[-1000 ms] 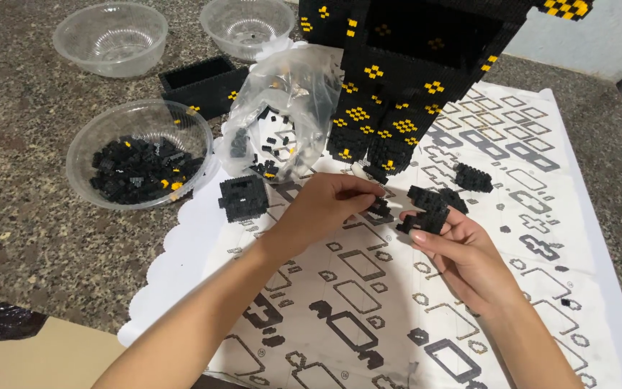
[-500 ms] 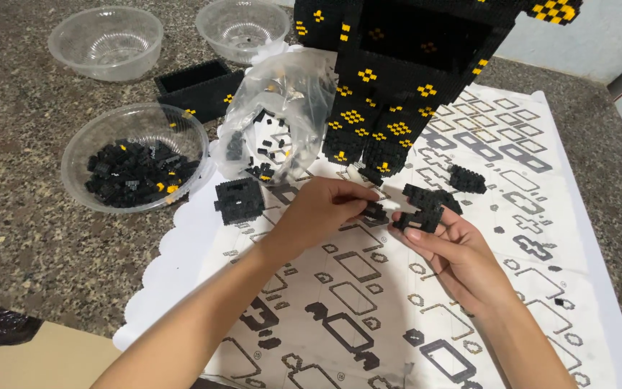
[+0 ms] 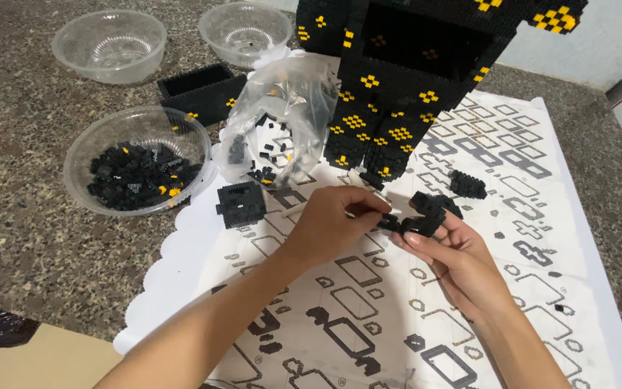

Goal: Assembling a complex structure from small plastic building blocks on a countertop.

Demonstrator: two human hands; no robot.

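Note:
My right hand (image 3: 462, 263) holds a small black brick assembly (image 3: 426, 211) just above the white printed sheet (image 3: 541, 288). My left hand (image 3: 336, 223) is pinched around a thin white stick-like tool (image 3: 295, 211), and its fingertips touch the left end of that assembly. Both hands are in front of a tall black model with yellow studs (image 3: 397, 86). A square black brick block (image 3: 240, 204) lies left of my left hand. Another small black assembly (image 3: 467, 185) rests just beyond my right hand.
A clear bowl of loose black bricks (image 3: 138, 169) sits at the left, with two empty clear bowls (image 3: 109, 43) (image 3: 246, 29) behind it. A black brick box (image 3: 203, 90) and a clear plastic bag of small pieces (image 3: 282, 115) lie beside the model. The stone counter (image 3: 23, 238) surrounds the sheet.
My left fingertips have closed in on the assembly in my right hand. Both hands stay in nearly the same place; the view has shifted slightly.

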